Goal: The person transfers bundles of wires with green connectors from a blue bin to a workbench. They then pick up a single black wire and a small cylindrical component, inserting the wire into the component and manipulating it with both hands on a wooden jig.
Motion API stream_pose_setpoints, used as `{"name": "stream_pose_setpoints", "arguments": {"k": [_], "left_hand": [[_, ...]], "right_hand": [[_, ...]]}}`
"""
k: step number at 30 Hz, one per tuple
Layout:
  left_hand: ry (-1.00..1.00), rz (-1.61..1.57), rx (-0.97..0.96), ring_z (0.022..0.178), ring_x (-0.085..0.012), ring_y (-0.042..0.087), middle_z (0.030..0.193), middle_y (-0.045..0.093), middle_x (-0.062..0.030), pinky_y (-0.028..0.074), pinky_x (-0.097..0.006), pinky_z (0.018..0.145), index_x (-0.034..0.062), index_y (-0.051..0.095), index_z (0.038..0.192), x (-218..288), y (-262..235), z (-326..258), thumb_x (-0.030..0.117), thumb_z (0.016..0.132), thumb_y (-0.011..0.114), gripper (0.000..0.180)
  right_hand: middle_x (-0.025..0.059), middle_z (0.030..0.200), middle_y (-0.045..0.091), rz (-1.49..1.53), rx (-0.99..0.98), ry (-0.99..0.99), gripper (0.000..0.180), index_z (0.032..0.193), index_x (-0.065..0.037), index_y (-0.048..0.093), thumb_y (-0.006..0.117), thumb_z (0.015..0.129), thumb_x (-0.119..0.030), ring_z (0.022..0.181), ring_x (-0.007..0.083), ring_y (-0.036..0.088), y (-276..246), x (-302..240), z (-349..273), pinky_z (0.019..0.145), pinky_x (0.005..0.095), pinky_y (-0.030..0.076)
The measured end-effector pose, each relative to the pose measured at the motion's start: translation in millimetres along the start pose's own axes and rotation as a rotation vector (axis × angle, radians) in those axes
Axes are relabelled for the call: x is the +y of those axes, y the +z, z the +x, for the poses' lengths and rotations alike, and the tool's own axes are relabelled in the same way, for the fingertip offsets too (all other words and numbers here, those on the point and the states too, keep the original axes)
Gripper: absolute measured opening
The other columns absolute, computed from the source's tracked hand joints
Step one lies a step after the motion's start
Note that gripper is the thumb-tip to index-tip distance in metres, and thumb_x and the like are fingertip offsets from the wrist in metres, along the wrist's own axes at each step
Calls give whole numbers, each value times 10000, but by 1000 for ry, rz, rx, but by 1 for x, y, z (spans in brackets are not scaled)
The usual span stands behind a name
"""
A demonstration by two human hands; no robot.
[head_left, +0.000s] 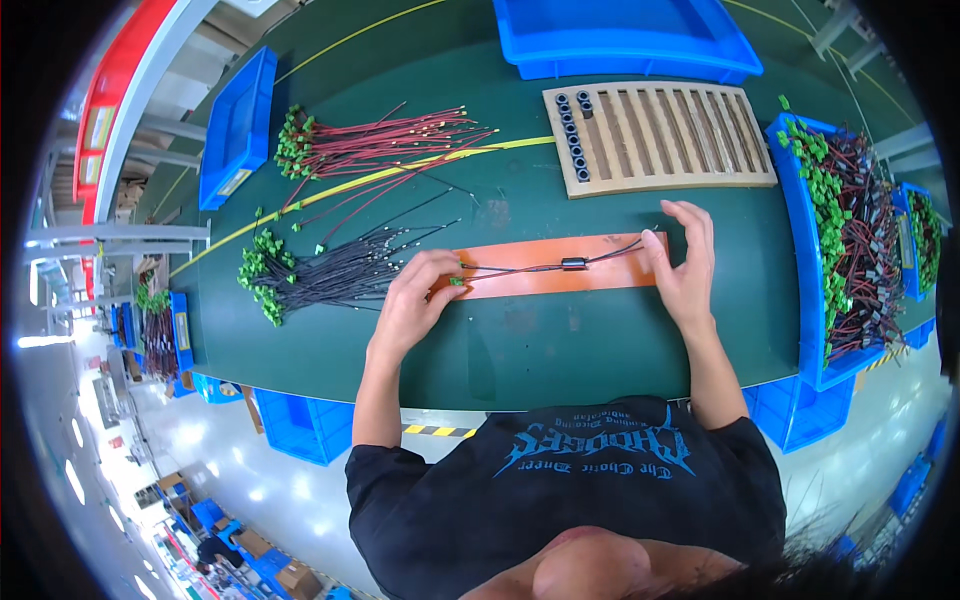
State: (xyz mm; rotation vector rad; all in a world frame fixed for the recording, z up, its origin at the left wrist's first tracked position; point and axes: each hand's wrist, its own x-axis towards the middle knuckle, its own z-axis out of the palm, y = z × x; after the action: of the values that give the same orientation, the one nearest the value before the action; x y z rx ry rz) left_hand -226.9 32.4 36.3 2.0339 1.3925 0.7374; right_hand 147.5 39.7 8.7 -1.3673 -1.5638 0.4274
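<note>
Both hands pinched one black wire [540, 267] taut over the orange strip [620, 277] mid-worktop [520, 350]: left hand [415, 300] at its green-connector end, right hand [685, 260] at the other.

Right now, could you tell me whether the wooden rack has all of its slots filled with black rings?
No, the wooden rack holds black rings only in its leftmost slots, and the rest are bare.

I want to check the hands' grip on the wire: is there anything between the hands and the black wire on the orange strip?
Nothing visible does. The left hand pinches one end of the black wire, the right hand the other. The wire lies stretched over the orange strip, with a small black sleeve around its middle.
</note>
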Motion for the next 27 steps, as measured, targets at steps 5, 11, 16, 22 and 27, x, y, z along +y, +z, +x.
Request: {"name": "stream_pose_setpoints", "arguments": {"k": [5, 11, 16, 22, 27], "left_hand": [[99, 99, 83, 1079, -313, 676, 1237, 685, -136, 550, -401, 906, 11, 705, 1008, -12, 7, -8, 13, 807, 810, 227], [176, 99, 165, 1095, -326, 663, 1177, 716, -115, 510, -435, 933, 14, 668, 1049, -18, 5, -11, 3, 877, 732, 184], [61, -31, 200, 1088, -306, 681, 1175, 725, -136, 543, -398, 923, 15, 644, 1090, -13, 12, -3, -14, 918, 708, 186], [13, -33, 168, 1005, -263, 742, 1078, 765, -120, 559, -349, 917, 18, 635, 1172, -25, 8, -1, -8, 894, 748, 300], [-6, -107, 257, 985, -233, 764, 971, 796, -91, 569, -340, 904, 26, 610, 1225, -21, 0, -7, 8, 858, 795, 412]], "right_hand": [[77, 1162, 622, -322, -374, -453, 381, 1127, -80, 698, 807, 849, -318, 1214, 286, 569, 22, -54, 10, 1160, 572, 345], [57, 1091, 628, -411, -608, -565, 401, 1116, -60, 696, 811, 840, -329, 1142, 250, 591, 82, -70, 9, 1175, 577, 334], [63, 934, 645, -270, -509, -642, 189, 980, -76, 708, 718, 933, -259, 947, 247, 664, 129, -70, 6, 940, 408, 492], [95, 849, 697, 42, -523, -379, 211, 1003, -71, 726, 650, 1006, -268, 845, 300, 686, 136, -67, 8, 831, 419, 516], [119, 920, 730, 180, -569, -124, 229, 1049, -62, 718, 634, 1030, -274, 897, 344, 696, 130, -72, 17, 806, 446, 524]]}}
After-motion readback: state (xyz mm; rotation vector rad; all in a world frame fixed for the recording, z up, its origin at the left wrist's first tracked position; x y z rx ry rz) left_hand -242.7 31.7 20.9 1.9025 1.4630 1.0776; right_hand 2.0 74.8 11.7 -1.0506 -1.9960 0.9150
